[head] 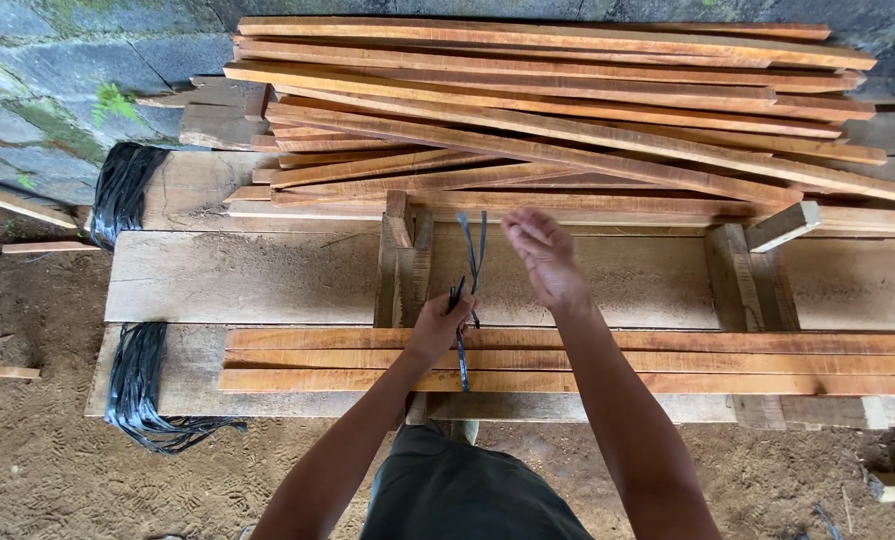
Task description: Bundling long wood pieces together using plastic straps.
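Black plastic strips (470, 270) stand up out of the left hand (437, 325), fingers pinched shut around them, low ends hanging over the near slats (617, 360) at the bench's (267, 275) near edge. Right hand (542, 255) hovers just right of the strip tips, fingers loosely spread, holding nothing, not touching. Bare plank lies open left and right of the hands. Far side is crowded: the slat pile (567, 110) runs past the right border. Two black strip bundles (137, 385) drape off the left end. The person's body hides the bench edge below; strip count is hard to make out.
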